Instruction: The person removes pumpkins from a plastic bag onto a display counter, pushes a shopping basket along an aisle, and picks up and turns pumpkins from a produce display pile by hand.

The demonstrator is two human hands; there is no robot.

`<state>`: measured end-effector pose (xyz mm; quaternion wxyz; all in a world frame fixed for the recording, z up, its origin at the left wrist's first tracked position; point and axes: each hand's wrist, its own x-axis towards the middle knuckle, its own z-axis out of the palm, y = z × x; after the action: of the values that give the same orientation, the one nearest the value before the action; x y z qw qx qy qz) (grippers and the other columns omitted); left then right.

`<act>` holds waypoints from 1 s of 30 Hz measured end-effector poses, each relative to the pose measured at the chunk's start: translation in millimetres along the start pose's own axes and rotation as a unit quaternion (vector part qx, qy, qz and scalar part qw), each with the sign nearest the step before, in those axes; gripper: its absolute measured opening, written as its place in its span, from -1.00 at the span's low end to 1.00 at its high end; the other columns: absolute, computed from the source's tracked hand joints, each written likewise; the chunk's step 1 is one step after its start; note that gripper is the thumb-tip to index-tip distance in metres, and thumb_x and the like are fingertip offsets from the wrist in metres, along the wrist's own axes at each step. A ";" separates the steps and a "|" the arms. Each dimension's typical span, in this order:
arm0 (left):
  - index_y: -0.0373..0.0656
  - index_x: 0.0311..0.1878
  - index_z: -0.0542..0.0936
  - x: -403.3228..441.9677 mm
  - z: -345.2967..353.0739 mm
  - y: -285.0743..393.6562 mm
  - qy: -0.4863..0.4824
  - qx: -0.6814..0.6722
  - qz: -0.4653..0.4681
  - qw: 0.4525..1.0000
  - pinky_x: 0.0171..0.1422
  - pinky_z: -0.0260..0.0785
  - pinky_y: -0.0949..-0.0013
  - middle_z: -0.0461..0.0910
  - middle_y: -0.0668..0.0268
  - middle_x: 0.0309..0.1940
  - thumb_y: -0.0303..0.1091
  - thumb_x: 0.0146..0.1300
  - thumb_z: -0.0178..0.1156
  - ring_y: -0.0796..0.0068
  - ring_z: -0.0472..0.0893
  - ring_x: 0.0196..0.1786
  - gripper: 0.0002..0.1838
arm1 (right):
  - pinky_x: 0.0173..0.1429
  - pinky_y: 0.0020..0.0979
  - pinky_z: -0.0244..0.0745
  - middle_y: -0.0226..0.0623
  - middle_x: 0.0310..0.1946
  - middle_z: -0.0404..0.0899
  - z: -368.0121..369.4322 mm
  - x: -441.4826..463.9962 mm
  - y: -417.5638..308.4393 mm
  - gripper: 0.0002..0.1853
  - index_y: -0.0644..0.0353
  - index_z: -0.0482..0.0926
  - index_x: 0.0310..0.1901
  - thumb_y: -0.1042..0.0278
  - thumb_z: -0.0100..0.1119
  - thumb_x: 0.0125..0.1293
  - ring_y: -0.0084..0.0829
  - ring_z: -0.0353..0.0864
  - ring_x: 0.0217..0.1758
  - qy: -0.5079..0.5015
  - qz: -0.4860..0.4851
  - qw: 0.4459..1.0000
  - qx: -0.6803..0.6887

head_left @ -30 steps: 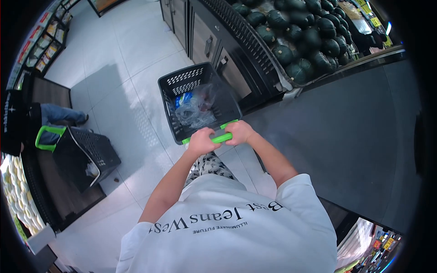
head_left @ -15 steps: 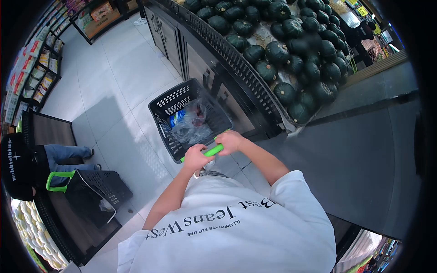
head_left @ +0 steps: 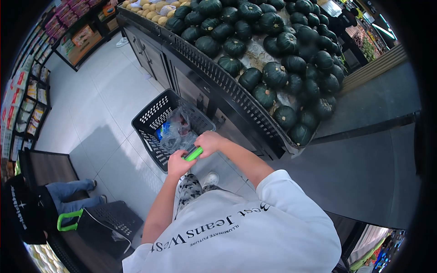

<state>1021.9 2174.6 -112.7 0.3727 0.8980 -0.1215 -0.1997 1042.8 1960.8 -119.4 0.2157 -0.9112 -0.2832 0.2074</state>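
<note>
My left hand [head_left: 179, 164] and my right hand [head_left: 210, 143] are both closed around the bright green handle [head_left: 194, 154] of a black shopping basket [head_left: 141, 126]. The hands sit close together, with a short stretch of green between them. Inside the basket lie a crumpled clear plastic bag [head_left: 175, 136] and a blue package [head_left: 161, 131]. Something dark red shows through the plastic, too blurred to name. Beyond my right hand, dark green squashes [head_left: 275, 74] are heaped on a display stand with a black slatted edge [head_left: 236, 86].
At the left, a person in jeans [head_left: 75, 193] stands beside another black basket [head_left: 114, 218] with a green handle [head_left: 68, 219]. Shelves of packaged goods [head_left: 34, 98] line the far left. Pale tiled floor [head_left: 98, 113] runs between them and the squash stand. Yellowish round produce [head_left: 152, 10] lies at the stand's far end.
The basket and both my hands have shifted left in view. The squash stand and the other person's basket appear in changed positions as the view moved. My hands stay on the handle.
</note>
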 end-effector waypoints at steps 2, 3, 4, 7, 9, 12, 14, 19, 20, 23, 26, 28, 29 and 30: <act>-0.23 -0.28 0.68 13.7 -4.5 -10.9 0.011 -0.003 0.008 1.000 -0.11 0.51 0.24 0.65 0.14 -0.31 -0.06 -0.27 0.46 0.17 0.66 -0.25 -0.50 | -0.17 -0.12 0.54 -0.21 -0.46 0.65 -3.4 16.8 4.1 -0.61 0.11 0.64 -0.46 -0.04 0.32 -0.24 -0.11 0.66 -0.31 0.012 -0.002 1.000 0.007; -0.24 -0.28 0.67 20.5 -8.3 -14.8 0.011 0.001 0.010 1.000 -0.10 0.51 0.24 0.66 0.13 -0.30 -0.06 -0.26 0.46 0.16 0.66 -0.24 -0.50 | -0.16 -0.12 0.54 -0.17 -0.48 0.65 -6.1 24.1 5.8 -0.60 0.13 0.66 -0.47 -0.04 0.32 -0.25 -0.08 0.66 -0.32 0.015 -0.003 1.000 0.010; -0.24 -0.28 0.67 28.7 -11.4 -18.5 0.005 -0.001 0.012 1.000 -0.10 0.51 0.23 0.66 0.13 -0.30 -0.05 -0.26 0.46 0.15 0.66 -0.24 -0.50 | -0.16 -0.12 0.54 -0.18 -0.48 0.65 -8.5 30.9 7.6 -0.61 0.12 0.66 -0.47 -0.04 0.32 -0.25 -0.09 0.66 -0.32 0.017 0.003 1.000 0.003; -0.27 -0.29 0.67 44.7 -26.1 -28.5 -0.025 0.000 0.020 0.999 -0.11 0.52 0.22 0.66 0.10 -0.33 -0.07 -0.25 0.46 0.14 0.67 -0.27 -0.50 | -0.17 -0.13 0.54 -0.18 -0.49 0.65 -16.0 47.2 4.8 -0.62 0.11 0.67 -0.46 -0.03 0.31 -0.25 -0.10 0.67 -0.33 0.019 0.027 0.999 -0.006; -0.28 -0.27 0.68 57.4 -34.5 -33.4 -0.062 -0.010 0.011 0.998 -0.10 0.52 0.22 0.67 0.09 -0.32 -0.09 -0.23 0.46 0.15 0.68 -0.27 -0.51 | -0.17 -0.14 0.54 -0.19 -0.49 0.66 -19.8 57.2 4.0 -0.63 0.10 0.67 -0.46 -0.02 0.31 -0.24 -0.11 0.67 -0.33 0.008 0.045 0.999 0.006; -0.29 -0.25 0.68 68.8 -43.7 -38.7 -0.097 -0.033 0.002 0.995 -0.08 0.52 0.24 0.68 0.07 -0.30 -0.11 -0.21 0.47 0.17 0.69 -0.25 -0.51 | -0.19 -0.14 0.54 -0.20 -0.49 0.65 -26.5 68.0 2.9 -0.64 0.08 0.67 -0.47 -0.01 0.31 -0.25 -0.13 0.67 -0.33 -0.006 0.075 0.997 0.006; -0.30 -0.24 0.68 78.4 -48.3 -44.6 -0.105 -0.041 0.008 0.994 -0.07 0.52 0.25 0.68 0.07 -0.29 -0.12 -0.21 0.47 0.18 0.69 -0.24 -0.51 | -0.20 -0.14 0.54 -0.21 -0.49 0.65 -28.4 76.0 4.8 -0.64 0.08 0.66 -0.48 -0.01 0.32 -0.26 -0.14 0.67 -0.33 -0.008 0.075 0.997 0.009; -0.32 -0.24 0.68 85.8 -49.4 -55.2 -0.114 -0.054 0.027 0.992 -0.08 0.52 0.27 0.68 0.07 -0.31 -0.12 -0.19 0.46 0.19 0.69 -0.26 -0.51 | -0.21 -0.17 0.54 -0.30 -0.44 0.65 -24.4 82.7 7.1 -0.64 0.10 0.61 -0.50 -0.01 0.34 -0.25 -0.19 0.65 -0.30 0.000 0.079 0.997 0.011; -0.33 -0.24 0.67 85.2 -49.7 -57.2 -0.121 -0.057 0.025 0.991 -0.09 0.51 0.28 0.68 0.07 -0.32 -0.13 -0.18 0.47 0.20 0.69 -0.27 -0.51 | -0.21 -0.18 0.54 -0.31 -0.44 0.64 -22.7 82.3 5.6 -0.64 0.10 0.61 -0.51 -0.01 0.34 -0.26 -0.20 0.65 -0.29 0.011 0.076 0.997 0.012; -0.36 -0.26 0.66 87.3 -48.3 -55.4 -0.153 -0.069 0.013 0.986 -0.12 0.50 0.29 0.68 0.06 -0.37 -0.13 -0.16 0.47 0.25 0.68 -0.31 -0.51 | -0.23 -0.20 0.53 -0.35 -0.45 0.63 -18.8 75.8 5.6 -0.64 0.08 0.60 -0.51 -0.01 0.35 -0.28 -0.23 0.62 -0.26 0.054 0.089 0.995 -0.001; -0.36 -0.22 0.65 88.9 -48.5 -53.8 -0.176 -0.072 0.021 0.982 -0.12 0.50 0.30 0.68 0.03 -0.36 -0.14 -0.12 0.45 0.23 0.69 -0.30 -0.51 | -0.10 -0.20 0.47 -0.41 -0.43 0.62 -15.6 72.1 -4.4 -0.66 0.05 0.60 -0.51 0.01 0.35 -0.31 -0.29 0.56 -0.16 0.096 0.111 0.989 -0.004; -0.37 -0.20 0.65 92.5 -46.8 -57.8 -0.192 -0.059 0.023 0.979 -0.11 0.50 0.29 0.67 0.01 -0.35 -0.14 -0.10 0.44 0.22 0.69 -0.28 -0.51 | 0.01 -0.17 0.42 -0.42 -0.41 0.62 -12.3 68.3 -10.1 -0.67 0.04 0.60 -0.51 0.02 0.34 -0.33 -0.31 0.53 -0.11 0.149 0.122 0.981 -0.023; -0.36 -0.18 0.65 93.9 -48.7 -57.7 -0.211 -0.041 0.022 0.976 -0.08 0.49 0.24 0.67 -0.03 -0.32 -0.09 -0.06 0.41 0.14 0.69 -0.24 -0.50 | 0.09 -0.15 0.38 -0.40 -0.36 0.62 -10.2 67.0 -12.9 -0.67 0.05 0.61 -0.48 0.06 0.33 -0.31 -0.29 0.52 -0.06 0.161 0.140 0.977 -0.011; -0.35 -0.17 0.65 94.9 -47.0 -60.9 -0.228 -0.023 0.021 0.973 -0.06 0.49 0.21 0.67 -0.04 -0.32 -0.06 -0.03 0.38 0.11 0.68 -0.21 -0.49 | 0.17 -0.13 0.33 -0.37 -0.31 0.61 -8.0 66.8 -18.8 -0.68 0.07 0.62 -0.44 0.09 0.33 -0.29 -0.28 0.50 -0.02 0.173 0.158 0.972 0.003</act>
<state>1131.8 2211.1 -151.6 0.3600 0.8173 -0.2177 -0.3937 1089.2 2013.1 -120.3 0.2288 -0.9658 -0.0928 0.0788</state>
